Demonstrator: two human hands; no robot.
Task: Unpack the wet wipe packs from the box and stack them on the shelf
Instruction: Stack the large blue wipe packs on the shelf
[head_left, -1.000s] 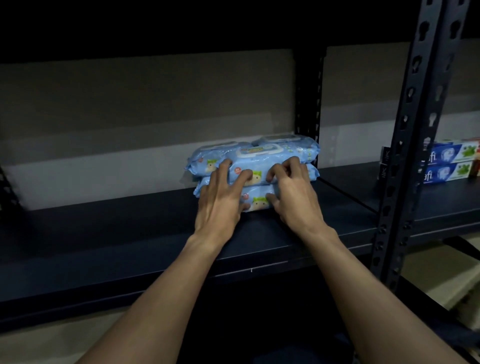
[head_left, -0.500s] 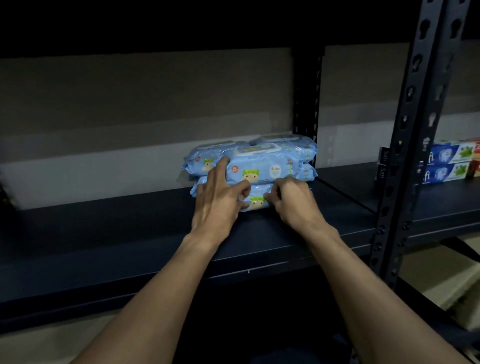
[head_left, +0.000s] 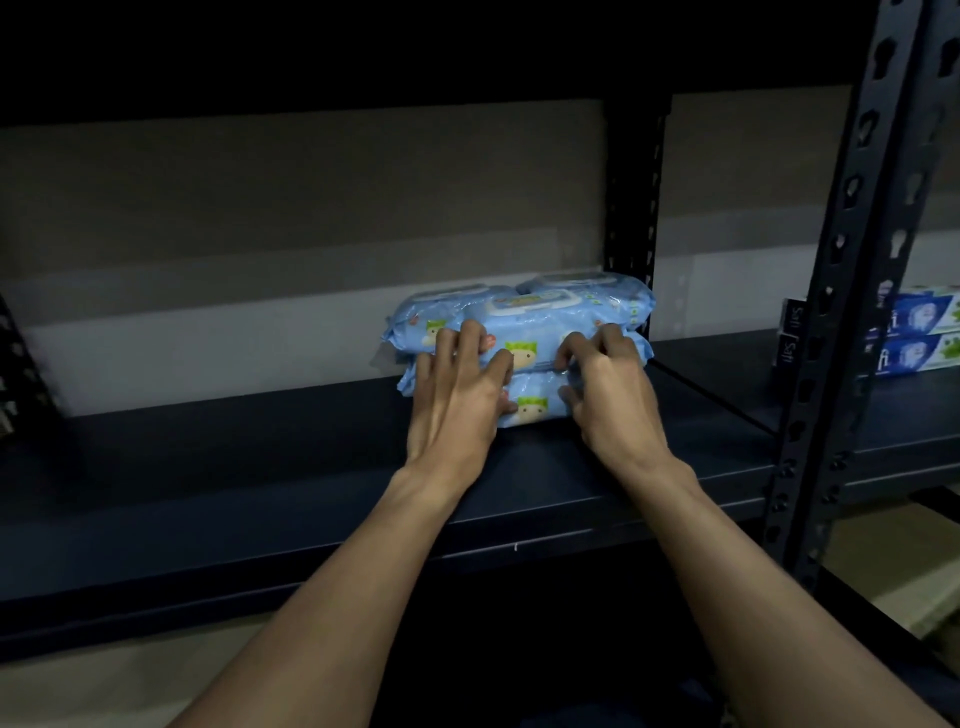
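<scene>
Subject of inspection: the wet wipe packs (head_left: 524, 332), pale blue with a green-capped cartoon figure on the front and white flip lids on top. They lie stacked in two layers on the dark shelf (head_left: 234, 478), at the right end of the bay, just beside the rear upright (head_left: 631, 208). The upper layer holds more than one pack, one behind another; the exact count cannot be told. The lower layer is largely covered by the hands. The left hand (head_left: 457, 400) is laid against the front of the stack, its grip apart: the fingers are spread and nearly straight, their tips on the upper pack, the thumb on that pack's lower front. The right hand (head_left: 615, 400) has its grip clamped on the front of the stack, the fingers bent and hooked onto the upper pack, the thumb tucked against the lower one. Both forearms reach in over the front lip of the shelf. A perforated front post (head_left: 841, 312) stands to the right. Beyond it, in the neighbouring bay, two blue and white boxes (head_left: 919, 338) lie one on the other, well apart from the packs. A pale wall (head_left: 260, 234) backs the shelf. The lighting is dim.
</scene>
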